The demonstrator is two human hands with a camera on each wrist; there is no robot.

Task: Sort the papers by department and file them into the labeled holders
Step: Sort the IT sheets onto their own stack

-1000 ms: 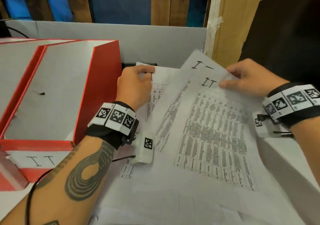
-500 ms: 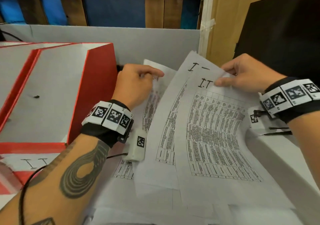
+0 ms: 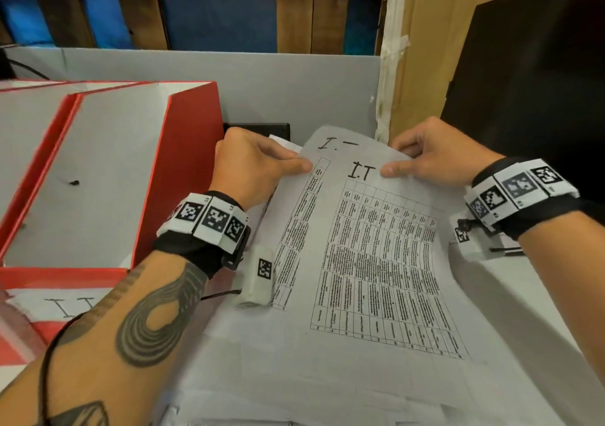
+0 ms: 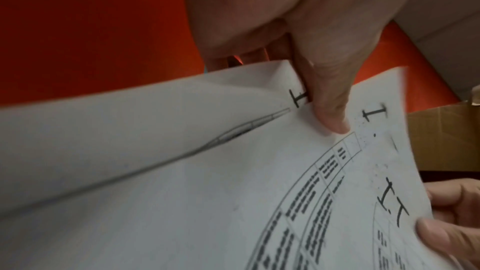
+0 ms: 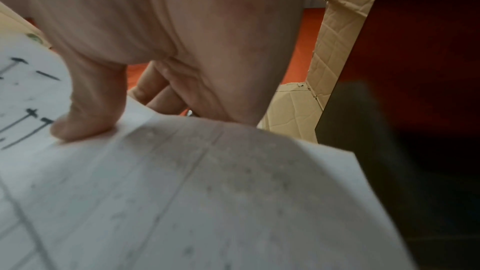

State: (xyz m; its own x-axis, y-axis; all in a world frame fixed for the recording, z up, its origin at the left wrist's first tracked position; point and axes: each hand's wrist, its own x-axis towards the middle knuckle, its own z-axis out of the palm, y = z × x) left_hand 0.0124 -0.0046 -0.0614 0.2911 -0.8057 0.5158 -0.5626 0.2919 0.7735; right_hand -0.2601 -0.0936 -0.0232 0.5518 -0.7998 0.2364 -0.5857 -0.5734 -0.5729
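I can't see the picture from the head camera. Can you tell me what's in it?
Two hands hold up a sheet marked "I.T", the left hand pinching its top left edge and the right hand its top right. More papers lie behind it. A red holder labeled "IT" stands to the left.

White printed papers (image 3: 366,262) marked "I.T" — fanned, curved — beside red-edged holder (image 3: 183,170).

matt paper sheets (image 3: 376,262); red cardboard holder (image 3: 183,170).

White papers (image 3: 366,262) with black printed tables — red, white-lined holder (image 3: 183,150).
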